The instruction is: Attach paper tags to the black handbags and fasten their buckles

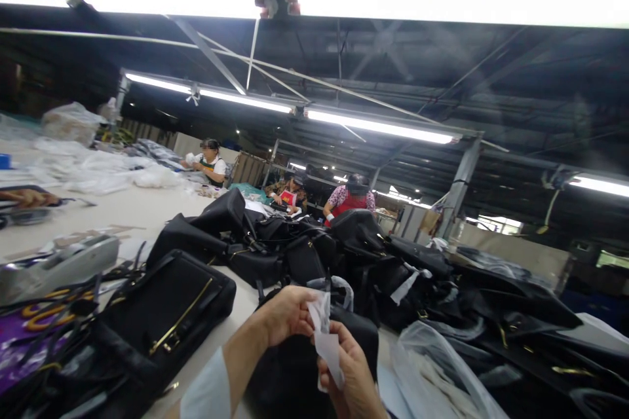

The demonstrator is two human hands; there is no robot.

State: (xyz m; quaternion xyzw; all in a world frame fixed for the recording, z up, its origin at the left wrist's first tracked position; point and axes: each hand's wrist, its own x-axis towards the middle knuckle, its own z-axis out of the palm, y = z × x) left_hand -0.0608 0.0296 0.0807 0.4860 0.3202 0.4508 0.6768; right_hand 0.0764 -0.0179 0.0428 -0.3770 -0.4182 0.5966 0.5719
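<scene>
My left hand (284,315) and my right hand (351,373) are low in the middle of the view, both pinching a small white slip of paper (327,339) between their fingers. Right behind and under the hands lies a black bag (361,334). A black handbag with a gold clasp (171,314) lies to the left on the pale table (132,206). Beyond the hands sits a heap of black handbags (295,242).
More black bags with gold trim (515,327) and clear plastic wrap (442,360) fill the right. A tape dispenser (59,265) and scissors with yellow handles (42,311) lie at the left. Three people (348,200) work at the far end, under long strip lights.
</scene>
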